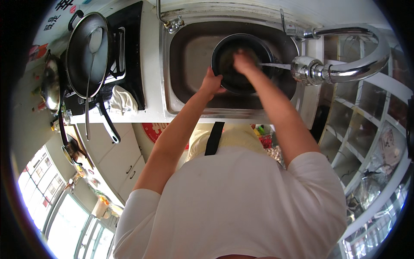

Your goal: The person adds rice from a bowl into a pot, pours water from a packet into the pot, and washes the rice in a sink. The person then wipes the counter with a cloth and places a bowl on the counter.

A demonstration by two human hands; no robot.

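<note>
A round dark pot (226, 85) sits in the stainless steel sink (190, 58), towards its right side. My left hand (212, 83) grips the pot's near-left rim, thumb along the outer edge. Inside the pot is my right hand (245, 61), blurred by motion, its fingers curled low. Whether it holds anything is hard to tell. Water runs in a thin stream (275, 65) from the chrome faucet (307, 69) towards the pot, close to my right wrist. What lies at the bottom of the pot is too dark and blurred to make out.
Left of the sink, a wok (77, 64) with a long-handled ladle (93, 45) in it stands on the black gas stove (132, 32). A white cloth (123, 98) lies near the stove's front edge. A small tap (174, 25) rises behind the sink. White shelving (359, 113) stands at right.
</note>
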